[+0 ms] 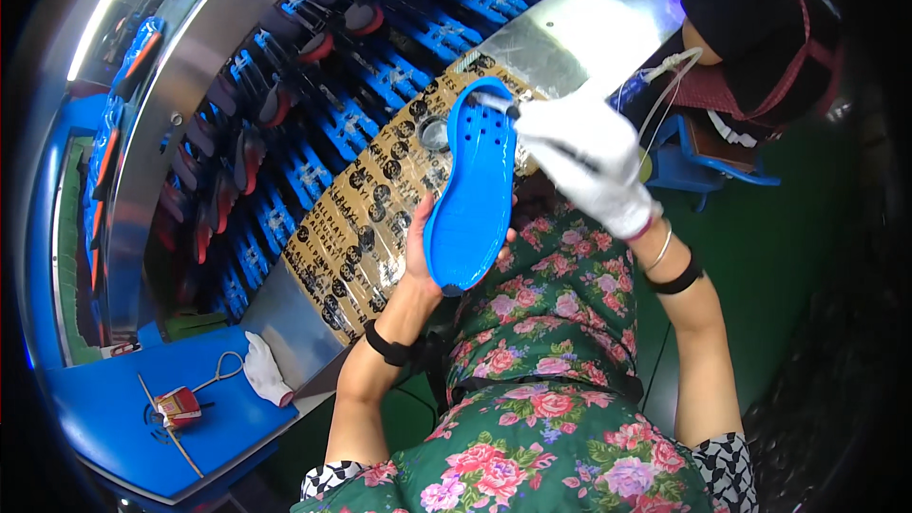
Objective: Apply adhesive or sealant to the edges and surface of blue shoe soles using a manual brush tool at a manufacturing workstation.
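Observation:
A blue shoe sole [471,199], with a group of small holes near its far end, is held up over the bench by my bare left hand [420,245]. The fingers of that hand wrap round its heel end from beneath. My right hand [594,157], in a white glove, is closed round a thin brush-like tool [503,106]. The pale tip of the tool is blurred and lies over the sole's far end; whether it touches cannot be made out. Just left of the sole, a small clear round cup [433,133] stands on the bench.
Printed brown tape [351,218] covers part of the metal bench [560,28]. Beyond are racks of blue and dark soles [351,119]. A blue side table [142,418] bears a white glove [264,370] and a red spool-like item [179,408]. Another person [760,47] sits at right.

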`<state>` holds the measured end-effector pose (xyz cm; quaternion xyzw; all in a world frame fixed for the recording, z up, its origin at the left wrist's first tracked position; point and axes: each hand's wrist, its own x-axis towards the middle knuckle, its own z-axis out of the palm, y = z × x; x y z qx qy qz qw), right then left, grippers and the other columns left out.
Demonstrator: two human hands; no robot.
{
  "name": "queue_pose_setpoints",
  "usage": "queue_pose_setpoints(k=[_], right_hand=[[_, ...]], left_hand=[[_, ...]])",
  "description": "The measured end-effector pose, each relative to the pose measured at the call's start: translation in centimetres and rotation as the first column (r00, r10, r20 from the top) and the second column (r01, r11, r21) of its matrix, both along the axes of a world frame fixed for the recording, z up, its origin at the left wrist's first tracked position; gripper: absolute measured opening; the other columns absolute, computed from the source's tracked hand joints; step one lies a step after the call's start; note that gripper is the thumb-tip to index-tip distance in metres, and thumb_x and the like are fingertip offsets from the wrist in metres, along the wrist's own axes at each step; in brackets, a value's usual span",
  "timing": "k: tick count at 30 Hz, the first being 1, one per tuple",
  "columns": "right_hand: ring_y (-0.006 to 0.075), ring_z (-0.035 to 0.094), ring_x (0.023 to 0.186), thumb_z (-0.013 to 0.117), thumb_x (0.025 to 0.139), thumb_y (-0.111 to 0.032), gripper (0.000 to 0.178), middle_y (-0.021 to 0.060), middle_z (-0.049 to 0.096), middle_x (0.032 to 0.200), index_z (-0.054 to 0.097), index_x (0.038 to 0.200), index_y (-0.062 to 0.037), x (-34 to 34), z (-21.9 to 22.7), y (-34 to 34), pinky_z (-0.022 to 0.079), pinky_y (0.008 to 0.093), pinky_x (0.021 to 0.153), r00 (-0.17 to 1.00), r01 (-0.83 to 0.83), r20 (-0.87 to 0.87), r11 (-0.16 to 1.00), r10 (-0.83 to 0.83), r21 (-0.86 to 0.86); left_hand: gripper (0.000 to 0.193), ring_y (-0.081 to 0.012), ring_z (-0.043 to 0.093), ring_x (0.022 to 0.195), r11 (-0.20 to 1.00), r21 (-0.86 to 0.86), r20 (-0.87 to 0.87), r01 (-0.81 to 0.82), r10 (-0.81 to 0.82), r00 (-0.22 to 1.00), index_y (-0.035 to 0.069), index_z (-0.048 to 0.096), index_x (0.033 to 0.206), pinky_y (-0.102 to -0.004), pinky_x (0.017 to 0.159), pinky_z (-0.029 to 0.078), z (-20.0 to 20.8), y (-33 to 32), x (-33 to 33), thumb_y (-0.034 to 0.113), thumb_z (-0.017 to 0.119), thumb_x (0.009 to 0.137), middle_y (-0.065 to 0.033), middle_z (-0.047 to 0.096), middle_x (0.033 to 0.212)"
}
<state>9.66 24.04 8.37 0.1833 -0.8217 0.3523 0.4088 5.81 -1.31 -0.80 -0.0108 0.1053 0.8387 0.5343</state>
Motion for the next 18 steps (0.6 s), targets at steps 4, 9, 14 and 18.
queue_pose_setpoints(k=[4,9,14,18], right_hand=[[0.0279,0.071,0.088,0.077,0.081,-0.005,0.021,0.0102,0.075,0.098,0.076,0.102,-0.0072,3.0,-1.5,-3.9,0.057,0.0386,0.077,0.989,-0.148,0.051,0.979,0.142,0.141],[0.0203,0.073,0.088,0.079,0.082,-0.002,0.018,0.0117,0.077,0.098,0.078,0.100,-0.0031,6.0,-1.5,-4.3,0.057,0.0328,0.079,0.701,-0.387,0.295,0.694,0.649,-0.607],[0.0149,0.066,0.072,0.069,0.080,0.004,0.018,0.0145,0.074,0.093,0.075,0.097,0.0055,6.5,-0.7,-1.7,0.052,0.0261,0.065,0.774,0.085,0.291,0.363,0.563,-0.928],[0.0119,0.063,0.069,0.069,0.081,0.003,0.021,0.0099,0.074,0.087,0.076,0.101,0.0037,5.6,-2.9,-1.6,0.051,0.0250,0.064,0.813,0.097,0.202,0.215,0.545,-0.972]], left_hand=[[0.092,-0.0505,0.058,0.121,0.981,-0.134,0.046,-0.143,0.150,0.988,0.003,0.027,0.159,-0.0601,0.096,0.052,0.5,-0.8,-0.7,0.070,0.041,0.097,-0.0277,0.048,0.148],[0.095,-0.0493,0.053,0.127,0.987,0.118,-0.045,-0.106,0.112,0.993,0.002,0.024,0.159,-0.0583,0.100,0.051,0.2,-2.1,-0.6,0.072,0.040,0.096,-0.0271,0.042,0.152],[0.118,-0.0481,0.058,0.119,0.957,0.012,-0.313,-0.289,0.278,0.908,0.001,0.018,0.159,-0.0565,0.095,0.054,5.7,-4.5,-1.5,0.062,0.079,0.078,-0.0302,0.034,0.154],[0.126,-0.0474,0.062,0.115,0.953,0.231,-0.675,-0.197,0.303,0.673,0.001,0.017,0.159,-0.0497,0.079,0.061,14.1,-5.7,-4.3,0.066,0.081,0.073,-0.0331,0.039,0.149]])
